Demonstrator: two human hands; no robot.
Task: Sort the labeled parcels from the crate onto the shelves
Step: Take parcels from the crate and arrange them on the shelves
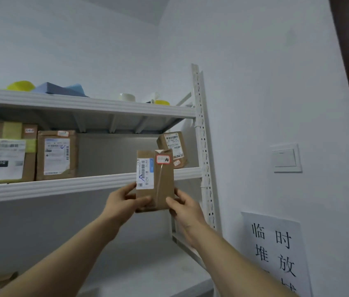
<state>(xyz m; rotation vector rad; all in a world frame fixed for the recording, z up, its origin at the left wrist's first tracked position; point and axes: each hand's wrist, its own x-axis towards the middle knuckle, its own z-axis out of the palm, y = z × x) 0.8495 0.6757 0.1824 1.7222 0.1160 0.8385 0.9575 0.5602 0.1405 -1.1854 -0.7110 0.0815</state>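
Observation:
A small brown cardboard parcel (pixel 162 181) with a white barcode label and a red-framed sticker marked 10 is held upright in front of the middle shelf (pixel 62 185). My left hand (pixel 124 201) grips its lower left side, thumb across the front. My right hand (pixel 183 205) grips its lower right edge. Behind it, a tilted labelled parcel (pixel 172 146) leans at the shelf's right end. Two bigger labelled boxes, one (pixel 8 153) beside the other (pixel 57 155), stand at the left. The crate is out of view.
The top shelf (pixel 83 101) carries yellow bowls, blue folded material and white cups. A white perforated upright post (pixel 203 146) bounds the rack on the right. The right wall has a light switch (pixel 285 158) and a paper sign (pixel 276 251). A lower shelf (pixel 148 264) lies below.

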